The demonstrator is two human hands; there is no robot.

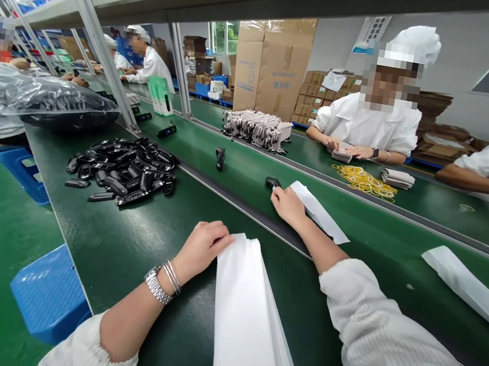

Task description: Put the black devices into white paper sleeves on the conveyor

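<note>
My left hand [202, 248] rests with curled fingers on the top edge of a stack of long white paper sleeves [248, 327] lying on the green bench in front of me. My right hand [288, 204] is stretched out onto the conveyor belt, its fingertips at a small black device [272, 182]. One white sleeve [321, 214] lies on the belt beside that hand. A pile of several black devices [122, 170] sits to my left.
Another white sleeve [470, 289] lies on the belt at right; a black device [219, 157] stands further up it. Across the belt a person in white handles a small stack near yellow rubber bands [364, 182]. Blue bins [50, 294] sit left.
</note>
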